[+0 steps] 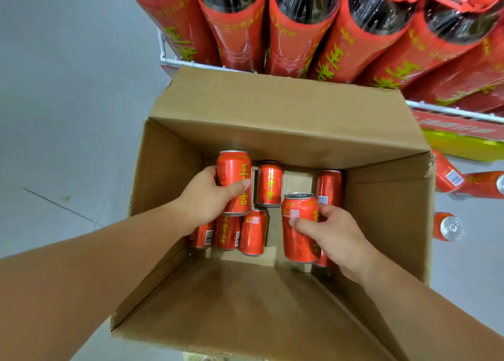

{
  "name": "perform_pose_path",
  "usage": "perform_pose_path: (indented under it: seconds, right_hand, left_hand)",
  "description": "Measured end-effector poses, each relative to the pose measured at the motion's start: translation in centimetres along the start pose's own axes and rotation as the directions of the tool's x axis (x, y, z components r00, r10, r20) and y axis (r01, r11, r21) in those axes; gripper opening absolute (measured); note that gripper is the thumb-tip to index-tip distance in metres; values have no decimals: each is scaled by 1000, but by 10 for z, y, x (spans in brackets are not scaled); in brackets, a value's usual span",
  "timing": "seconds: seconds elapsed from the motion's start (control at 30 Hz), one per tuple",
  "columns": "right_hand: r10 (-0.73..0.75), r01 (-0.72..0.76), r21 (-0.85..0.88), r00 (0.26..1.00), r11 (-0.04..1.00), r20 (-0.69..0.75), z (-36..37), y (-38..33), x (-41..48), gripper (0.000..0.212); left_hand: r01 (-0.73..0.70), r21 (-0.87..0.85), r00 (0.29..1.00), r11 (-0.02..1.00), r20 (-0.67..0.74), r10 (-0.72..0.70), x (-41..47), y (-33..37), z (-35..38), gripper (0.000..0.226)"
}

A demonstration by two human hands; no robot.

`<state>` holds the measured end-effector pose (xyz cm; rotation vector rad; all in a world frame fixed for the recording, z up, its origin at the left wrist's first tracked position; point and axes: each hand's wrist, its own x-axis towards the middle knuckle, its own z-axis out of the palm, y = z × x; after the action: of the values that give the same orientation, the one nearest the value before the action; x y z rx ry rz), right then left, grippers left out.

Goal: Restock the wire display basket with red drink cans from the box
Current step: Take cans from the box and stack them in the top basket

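**A:** What takes up most of the view?

**B:** An open cardboard box (pixel 381 210) with its flaps spread, sitting on a grey floor (pixel 68 115). Just past its far flap, a row of big red-labelled bottles (pixel 297 27) leans in a white wire display basket (pixel 450 111).

**A:** And the hands?

**B:** Both reach down inside the box. The left hand (pixel 207 199) grips the left can (pixel 234 169) near the far-left corner. The thumb lies across the printed front and the other fingers curl round the can's left side. The can's upper half stands clear beyond them.

**A:** The other one?

**B:** The right hand (pixel 335 238) grips the right can (pixel 297 238) nearer the middle. The thumb presses its front just under the small code patch and the fingers wrap round its right side. The silver lid shows above the fingertips.

**A:** Anything left in the box?

**B:** Loose cans (pixel 270 184) lie on the bottom. One is between the two held cans, one is by the right wall, and three sit side by side under the left hand. Stray cans (pixel 447 227) lie outside the right wall.
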<state>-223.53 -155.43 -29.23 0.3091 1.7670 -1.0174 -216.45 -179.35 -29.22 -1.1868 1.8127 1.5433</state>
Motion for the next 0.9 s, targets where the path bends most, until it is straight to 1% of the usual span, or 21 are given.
perform_pose_path:
  seconds: [0.07,0.17,0.2,0.27,0.33,0.37,0.43,0.5,0.53,0.63,0.67,0.73,0.77,0.8,0.87,0.9]
  right_hand:
    - [-17,17,33,1000,999,-24,-7,-18,-23,39]
    - [-72,75,78,996,994,-44,-15,-49,-63,56]
    - [-94,100,90,994,991,-60,-17,-59,-77,57]
    - [-145,155,91,984,984,-103,-23,-81,-108,47]
    - [-190,203,69,969,977,-156,-28,-106,-140,39]
    - [-201,212,47,963,976,-179,-31,-119,-157,40]
    - [-230,234,-4,951,972,-207,-37,-145,-192,52]
    - [-273,268,-51,934,962,-231,-45,-172,-230,58]
    - [-296,289,-66,924,955,-242,-50,-187,-250,56]
    - [-346,349,-39,901,937,-261,-64,-231,-316,32]
    - [-360,368,-26,892,930,-274,-67,-245,-339,30]
    - [-390,406,-20,863,914,-321,-73,-275,-386,39]
    - [-403,422,-23,847,906,-348,-75,-290,-409,45]
    - [-421,440,-36,828,897,-372,-78,-304,-430,46]
    - [-455,473,-62,792,879,-406,-84,-328,-473,38]
    - [-468,486,-71,776,871,-423,-87,-341,-495,35]
  left_hand:
    - [-22,-17,999,1000,34,23,-31,15,-4,56]
    - [-81,-46,993,996,80,84,-80,44,-11,54]
    - [-103,-48,990,994,93,107,-96,54,-13,52]
    - [-144,-64,983,987,105,151,-129,76,-18,52]
    - [-176,-90,978,980,97,185,-160,97,-24,58]
    - [-192,-102,974,976,100,202,-176,110,-29,61]
    - [-225,-127,965,966,106,239,-210,135,-39,67]
    - [-277,-156,951,948,96,293,-244,164,-51,67]
    - [-306,-164,941,938,98,325,-262,180,-57,66]
    - [-381,-199,910,903,93,405,-319,228,-76,58]
    - [-400,-203,902,894,87,423,-340,244,-84,54]
    - [-439,-197,885,876,72,460,-380,275,-101,53]
    - [-457,-202,876,866,66,478,-398,290,-110,55]
    - [-478,-208,864,853,63,500,-418,305,-118,58]
    - [-532,-198,831,823,68,553,-454,335,-133,65]
    - [-560,-193,810,806,78,581,-471,350,-139,64]
